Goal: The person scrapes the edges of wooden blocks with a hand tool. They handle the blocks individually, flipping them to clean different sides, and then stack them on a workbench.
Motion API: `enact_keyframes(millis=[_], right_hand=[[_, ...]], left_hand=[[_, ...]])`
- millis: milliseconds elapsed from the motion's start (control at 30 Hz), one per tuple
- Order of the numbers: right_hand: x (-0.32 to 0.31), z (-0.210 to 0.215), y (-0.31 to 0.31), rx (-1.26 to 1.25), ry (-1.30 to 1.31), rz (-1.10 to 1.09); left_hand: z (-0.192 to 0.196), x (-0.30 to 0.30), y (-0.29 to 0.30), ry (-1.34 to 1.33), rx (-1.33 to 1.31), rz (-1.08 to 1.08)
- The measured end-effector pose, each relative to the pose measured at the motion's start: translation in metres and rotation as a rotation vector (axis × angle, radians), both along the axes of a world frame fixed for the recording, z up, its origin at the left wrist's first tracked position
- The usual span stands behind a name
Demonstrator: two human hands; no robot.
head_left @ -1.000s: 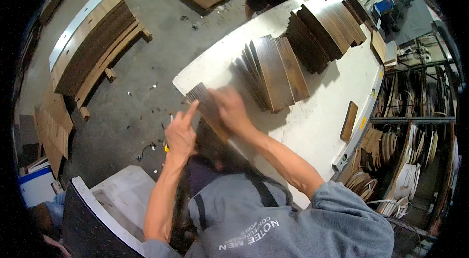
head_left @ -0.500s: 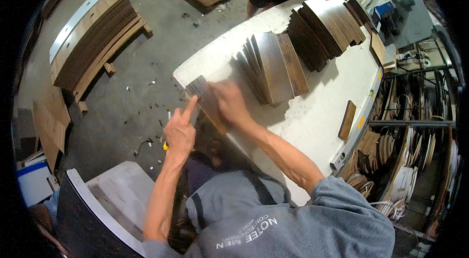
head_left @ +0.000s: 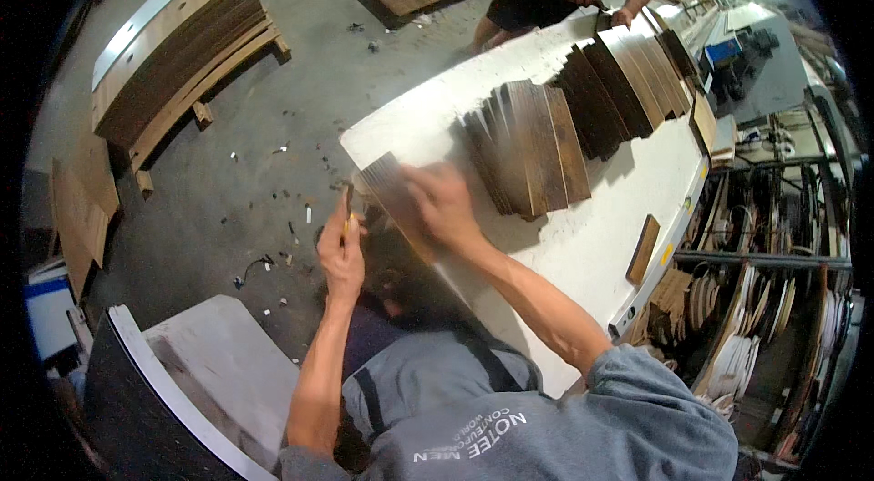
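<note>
At the near left corner of the white table lies a dark brown wooden board with a grooved-looking end (head_left: 387,173), jutting over the table edge. My right hand (head_left: 444,203) is at its right side, fingers bent toward it and smeared by motion. My left hand (head_left: 341,258) is closed around a slim dark tool with a yellow part (head_left: 348,222), its tip upward near the board's left edge. The tool's exact kind is unclear. Just beyond my right hand, a fanned stack of brown wooden boards (head_left: 537,149) lies on the table.
Another fanned stack of brown boards (head_left: 628,81) lies farther along the white table (head_left: 537,281). At the far end, a co-worker's hand (head_left: 624,19) touches the table's things. A spirit level (head_left: 628,313) lines the right edge. Curved panels (head_left: 173,53) stand on a pallet at left.
My left hand has drawn back from the board's end, and the slim tool now shows upright in it. My right hand stays beside the board. The co-worker's other hand has come into view.
</note>
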State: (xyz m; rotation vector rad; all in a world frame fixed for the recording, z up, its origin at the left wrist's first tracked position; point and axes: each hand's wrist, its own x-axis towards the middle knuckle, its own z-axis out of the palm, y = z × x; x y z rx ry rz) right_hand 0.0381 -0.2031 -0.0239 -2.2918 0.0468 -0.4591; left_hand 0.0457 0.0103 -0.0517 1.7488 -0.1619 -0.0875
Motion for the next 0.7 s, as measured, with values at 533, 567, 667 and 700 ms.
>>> enact_keyframes(millis=[533,567,667,700], right_hand=[[-0.002,-0.001,0.0,-0.05,-0.003,0.023],[-0.003,0.0,-0.001,-0.056,0.013,0.034],[-0.002,0.006,0.001,-0.046,0.038,0.053],[-0.002,0.007,0.003,-0.04,0.041,0.053]], left_hand=[[-0.012,0.025,-0.027,-0.137,-0.117,-0.012],[-0.009,0.021,-0.025,-0.121,-0.096,-0.039],[-0.008,-0.001,-0.022,-0.123,-0.067,-0.1],[-0.012,-0.008,-0.023,-0.16,-0.082,-0.111]])
